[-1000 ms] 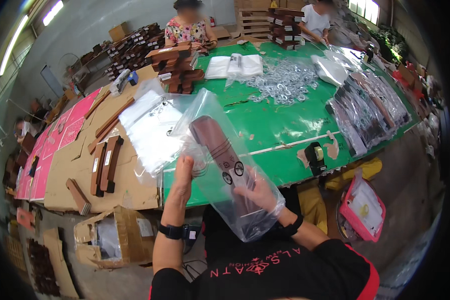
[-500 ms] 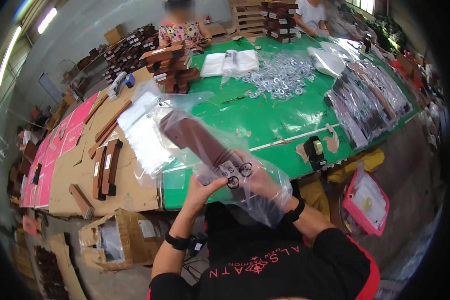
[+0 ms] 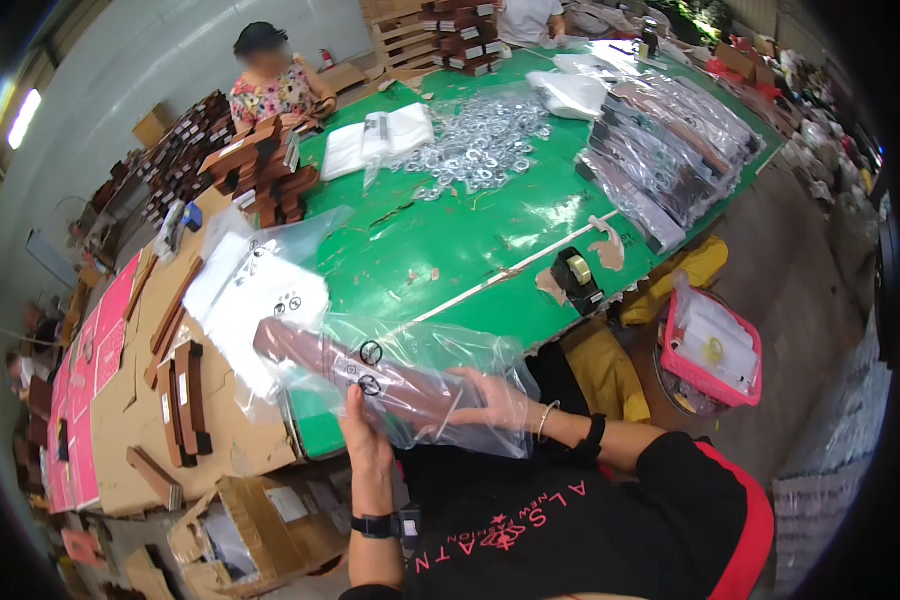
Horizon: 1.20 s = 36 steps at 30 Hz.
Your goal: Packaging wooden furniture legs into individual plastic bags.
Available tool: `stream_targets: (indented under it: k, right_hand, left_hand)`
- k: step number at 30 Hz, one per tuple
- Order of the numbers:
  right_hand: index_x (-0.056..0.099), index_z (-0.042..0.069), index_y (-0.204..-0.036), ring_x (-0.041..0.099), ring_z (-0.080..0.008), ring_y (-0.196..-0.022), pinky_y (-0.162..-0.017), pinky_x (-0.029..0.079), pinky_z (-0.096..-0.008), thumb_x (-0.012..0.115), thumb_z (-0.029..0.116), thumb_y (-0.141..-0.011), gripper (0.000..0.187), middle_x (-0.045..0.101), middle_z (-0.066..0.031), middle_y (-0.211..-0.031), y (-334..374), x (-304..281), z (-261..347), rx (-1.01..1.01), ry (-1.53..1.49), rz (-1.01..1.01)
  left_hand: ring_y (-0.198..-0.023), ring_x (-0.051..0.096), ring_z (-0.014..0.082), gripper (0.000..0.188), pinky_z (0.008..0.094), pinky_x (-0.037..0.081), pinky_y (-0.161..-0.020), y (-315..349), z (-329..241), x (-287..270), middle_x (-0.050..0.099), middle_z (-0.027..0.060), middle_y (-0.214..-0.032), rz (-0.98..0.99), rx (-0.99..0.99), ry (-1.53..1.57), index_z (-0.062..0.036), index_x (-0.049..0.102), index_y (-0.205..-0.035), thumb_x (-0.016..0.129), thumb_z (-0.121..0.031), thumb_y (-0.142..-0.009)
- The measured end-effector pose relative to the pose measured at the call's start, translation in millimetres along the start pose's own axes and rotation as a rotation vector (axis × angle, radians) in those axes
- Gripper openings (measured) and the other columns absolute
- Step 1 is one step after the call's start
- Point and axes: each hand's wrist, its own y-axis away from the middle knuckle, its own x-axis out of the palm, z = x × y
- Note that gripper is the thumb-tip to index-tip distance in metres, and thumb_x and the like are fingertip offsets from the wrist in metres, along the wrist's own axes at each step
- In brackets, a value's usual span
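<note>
In front of my body, dark brown wooden pieces (image 3: 410, 388) lie inside a clear plastic bag (image 3: 485, 345) with black printed symbols, slanting up to the left. My left hand (image 3: 367, 445) grips the bag's near side, its thumb pointing up; its other fingers are mostly hidden. At the right end of the pieces, my right hand (image 3: 497, 402) is closed around them and appears to be within the bag's film. A stack of flat printed plastic bags (image 3: 260, 300) lies on the table just beyond the filled bag.
Wooden pieces (image 3: 185, 400) rest on cardboard at left. Metal rings (image 3: 480, 145) are heaped on the green table (image 3: 450, 235), with filled bags (image 3: 670, 145) piled at right. A tape dispenser (image 3: 577, 280) stands by the edge, above a pink basket (image 3: 715, 350). A co-worker (image 3: 275, 90) sits opposite.
The bagged pieces have come lower and left in view and lie flatter. My right hand has shifted to their right end, and my left hand has turned more upright. My view has shifted.
</note>
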Motion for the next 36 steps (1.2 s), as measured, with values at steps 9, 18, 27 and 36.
stream_targets:
  k: [9, 18, 27, 36]
  right_hand:
    - [0.062, -0.001, -0.119, 0.064, -0.0133, -0.085, -0.07, 0.052, -0.0316, 0.073, 0.035, -0.089, 0.048, 0.068, -0.0103, -0.107, -56.6, -22.5, 5.1, 0.16, -0.421, -0.108]
    - [0.045, -0.001, -0.141, 0.064, -0.0209, -0.108, -0.089, 0.056, -0.0342, 0.066, 0.025, -0.094, 0.057, 0.06, -0.0117, -0.127, -98.9, -49.6, -55.5, 0.203, -0.784, -0.101]
    - [0.024, -0.002, -0.152, 0.041, -0.033, -0.139, -0.117, 0.036, -0.043, 0.045, 0.024, -0.105, 0.058, 0.034, -0.0199, -0.153, -97.6, -67.1, -88.5, 0.088, -1.022, 0.087]
    - [0.042, 0.004, -0.148, 0.043, -0.0213, -0.136, -0.113, 0.034, -0.0348, 0.057, 0.025, -0.1, 0.054, 0.047, -0.0114, -0.147, -104.9, -89.1, -72.3, 0.105, -0.279, 0.165]
  left_hand:
    - [-0.093, 0.065, 0.0138, 0.038, 0.0277, 0.052, -0.072, -0.1, -5.2, 8.3, 0.068, 0.0019, -0.108, 0.089, -0.104, -0.221, -0.0077, 0.061, -0.121, 0.068, -0.034, -0.095]
    - [-0.096, 0.07, 0.019, 0.035, 0.0259, 0.055, -0.075, 10.3, 32.9, 17.8, 0.069, 0.0115, -0.116, 0.083, -0.24, -0.201, -0.0037, 0.061, -0.127, 0.057, -0.028, -0.101]
    - [-0.103, 0.069, 0.0229, 0.046, 0.0282, 0.059, -0.078, 20.2, 24.0, 49.8, 0.062, 0.0157, -0.13, 0.257, -0.342, -0.237, -0.0054, 0.046, -0.144, 0.05, -0.029, -0.104]
    - [-0.101, 0.068, 0.0208, 0.049, 0.0308, 0.056, -0.079, 33.2, -46.5, 29.0, 0.066, 0.0148, -0.123, 0.59, -0.411, -0.753, -0.0035, 0.048, -0.143, 0.05, -0.033, -0.104]
